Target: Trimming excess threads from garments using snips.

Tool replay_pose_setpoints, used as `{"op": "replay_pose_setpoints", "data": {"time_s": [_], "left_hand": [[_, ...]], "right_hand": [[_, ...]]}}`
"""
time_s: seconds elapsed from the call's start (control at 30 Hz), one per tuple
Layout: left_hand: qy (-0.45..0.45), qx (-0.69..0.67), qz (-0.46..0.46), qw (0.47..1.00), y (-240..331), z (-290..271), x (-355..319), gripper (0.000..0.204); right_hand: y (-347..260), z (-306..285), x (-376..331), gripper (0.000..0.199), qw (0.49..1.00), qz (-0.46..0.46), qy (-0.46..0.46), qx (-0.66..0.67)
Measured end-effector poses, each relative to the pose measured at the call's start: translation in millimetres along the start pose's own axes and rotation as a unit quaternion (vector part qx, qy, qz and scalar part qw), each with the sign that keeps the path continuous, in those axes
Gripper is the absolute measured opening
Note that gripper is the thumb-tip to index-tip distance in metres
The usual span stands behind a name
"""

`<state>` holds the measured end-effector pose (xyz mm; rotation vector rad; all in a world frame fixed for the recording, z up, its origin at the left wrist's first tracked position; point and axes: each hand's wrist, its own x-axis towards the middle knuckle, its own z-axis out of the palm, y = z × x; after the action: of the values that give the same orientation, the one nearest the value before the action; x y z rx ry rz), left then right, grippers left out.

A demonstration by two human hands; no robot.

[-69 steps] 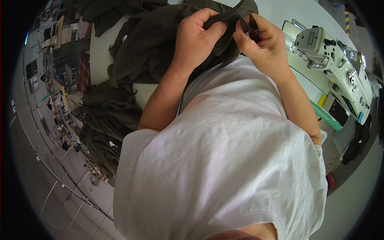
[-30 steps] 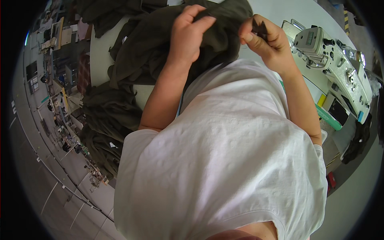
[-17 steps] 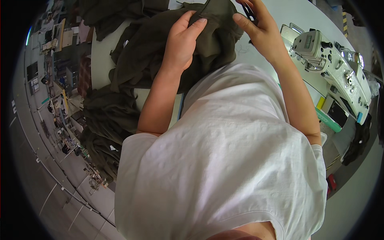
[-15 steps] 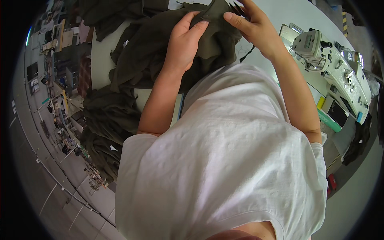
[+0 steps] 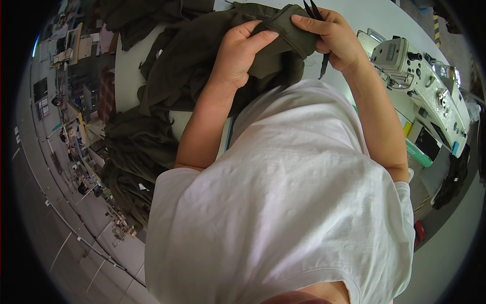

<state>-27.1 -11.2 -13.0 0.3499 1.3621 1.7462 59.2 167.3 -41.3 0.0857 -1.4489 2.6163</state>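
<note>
A dark olive garment [image 5: 197, 61] lies bunched on the light table, its seamed edge raised between my hands. My left hand [image 5: 238, 53] is closed on the cloth, thumb on top along the seam. With thumb and fingers, my right hand [image 5: 339, 40] pinches the far right corner of that edge. Tucked in the same hand is a pair of black thread snips [image 5: 324, 67]; the pointed blades stick up past the fingers and the other end hangs below the palm. The fingertips under the cloth are hidden.
At the right stands a white sewing machine [image 5: 417, 83] with a small display. A green-edged box [image 5: 420, 152] sits beside it. More dark garments [image 5: 136, 147] hang off the table at my left, and another dark pile [image 5: 142, 20] lies at the far left.
My right hand has come down and closed on the garment's edge. The snips have swung more upright, and the cloth edge is now spread between both hands.
</note>
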Motion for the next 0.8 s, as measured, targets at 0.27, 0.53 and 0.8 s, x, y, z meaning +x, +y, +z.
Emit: {"op": "replay_pose_setpoints", "data": {"time_s": [0.27, 0.53, 0.8], "left_hand": [[-0.004, -0.037, 0.005, 0.999, -4, 0, -2, 0.021], [-0.018, -0.086, 0.014, 0.996, -6, 3, -6, 0.02], [0.008, 0.278, 0.176, 0.944, 9, -15, -6, 0.02]], "right_hand": [[-37, 34, -4, 0.017, 0.943, 0.246, 0.21, -0.081], [-40, 24, -7, 0.012, 0.937, 0.284, 0.174, -0.107], [-18, 27, -23, 0.007, 0.95, -0.023, 0.134, -0.28]]}}
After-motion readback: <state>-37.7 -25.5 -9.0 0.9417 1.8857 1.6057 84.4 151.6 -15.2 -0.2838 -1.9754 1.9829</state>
